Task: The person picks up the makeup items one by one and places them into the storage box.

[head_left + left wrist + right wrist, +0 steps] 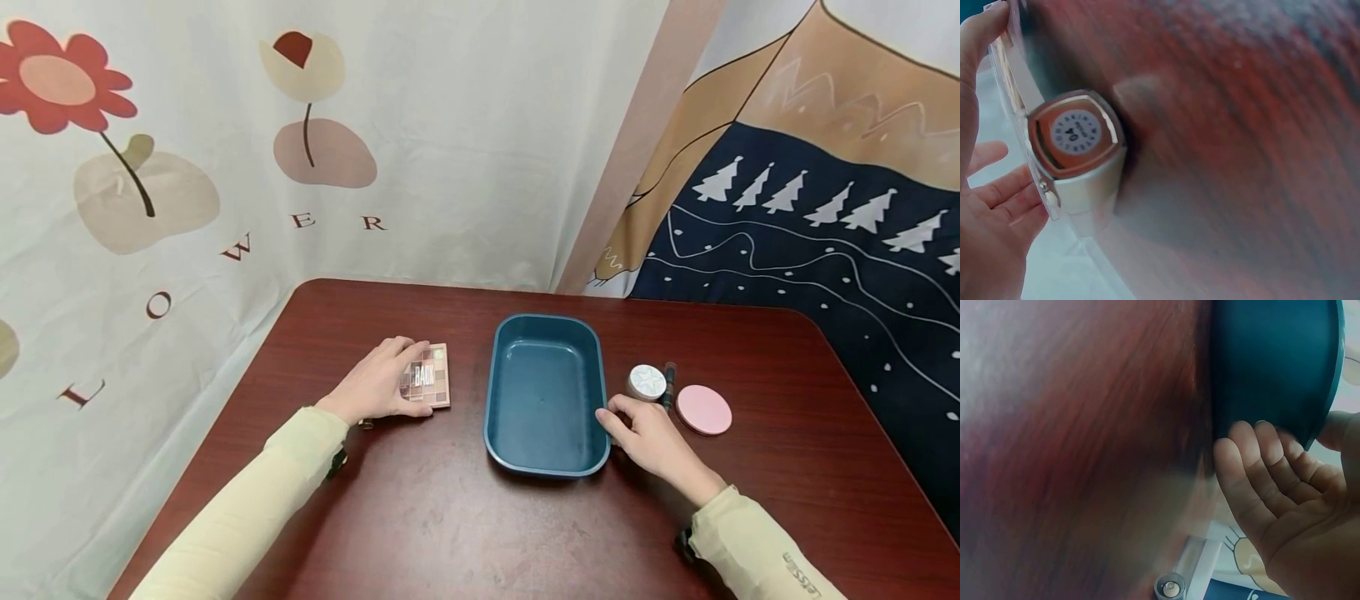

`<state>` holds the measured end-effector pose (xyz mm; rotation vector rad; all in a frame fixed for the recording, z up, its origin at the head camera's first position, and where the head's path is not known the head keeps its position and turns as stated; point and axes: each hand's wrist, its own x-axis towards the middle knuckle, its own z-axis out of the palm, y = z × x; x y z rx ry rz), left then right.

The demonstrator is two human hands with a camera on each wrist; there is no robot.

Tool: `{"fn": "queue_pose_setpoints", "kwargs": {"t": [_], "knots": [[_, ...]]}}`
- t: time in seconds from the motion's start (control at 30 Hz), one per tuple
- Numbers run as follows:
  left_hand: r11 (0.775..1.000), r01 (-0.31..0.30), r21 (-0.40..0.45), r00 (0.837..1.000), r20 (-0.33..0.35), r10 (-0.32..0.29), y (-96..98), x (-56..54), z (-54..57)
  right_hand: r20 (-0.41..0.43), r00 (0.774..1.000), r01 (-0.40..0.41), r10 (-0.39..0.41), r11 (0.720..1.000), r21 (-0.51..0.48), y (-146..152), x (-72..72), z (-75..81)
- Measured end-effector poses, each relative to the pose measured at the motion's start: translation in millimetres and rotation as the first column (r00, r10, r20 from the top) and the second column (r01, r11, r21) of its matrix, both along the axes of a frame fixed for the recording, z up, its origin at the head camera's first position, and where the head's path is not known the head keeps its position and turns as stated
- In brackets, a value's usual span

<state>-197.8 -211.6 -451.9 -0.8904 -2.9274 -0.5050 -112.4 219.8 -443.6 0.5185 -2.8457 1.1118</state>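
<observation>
In the head view a deep blue rectangular plastic bin [543, 400] stands upright in the middle of the table. My left hand [378, 379] grips an eyeshadow palette [435, 379] to the left of it, thumb at the near edge and fingers at the far edge. A squarish bottle [1088, 137] with a round label reading 04 lies beside the palette in the left wrist view; from above, my wrist mostly covers it. My right hand [648, 433] holds the bin's right wall, its thumb over the rim and its fingers [1254, 450] bent against the outside.
Right of the bin lie a round white case [647, 382], a slim dark tube [669, 387] and a round pink case [703, 409]. Patterned curtains [465, 150] hang behind the reddish-brown table [480, 550].
</observation>
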Motion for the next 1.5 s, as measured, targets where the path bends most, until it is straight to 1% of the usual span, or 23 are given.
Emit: {"fn": "queue_pose_setpoints", "kwargs": {"t": [0.17,0.4,0.63,0.77,0.97,1.17,1.5], "knots": [[1.000,0.002,0.010,1.000,-0.016,-0.002,2.5,0.9,3.9,-0.017,1.000,0.015,-0.016,1.000,-0.014,-1.8,2.9,-0.6],[0.999,0.016,0.028,0.999,-0.039,-0.015,6.4,0.9,6.7,-0.009,0.999,0.050,-0.051,0.998,-0.033,-3.8,4.4,-0.5],[0.999,0.023,0.044,0.998,-0.064,-0.020,10.7,0.7,10.9,-0.004,0.999,0.050,-0.050,0.998,-0.041,-4.5,3.9,0.5],[0.998,0.035,0.060,0.996,-0.081,-0.030,14.8,1.1,15.0,-0.015,0.999,0.049,-0.050,0.998,-0.040,-4.8,3.7,-0.5],[0.997,0.042,0.068,0.996,-0.087,-0.036,20.5,1.8,21.3,-0.030,0.999,0.042,-0.044,0.998,-0.044,-5.4,3.7,-1.5],[0.996,0.052,0.073,0.994,-0.103,-0.045,26.3,0.9,25.2,-0.039,0.998,0.040,-0.042,0.998,-0.048,-5.6,3.9,-3.1],[0.990,0.084,0.112,0.985,-0.160,-0.065,40.4,0.1,29.3,-0.016,0.998,0.054,-0.055,0.997,-0.054,-5.5,4.5,-5.1]]}}
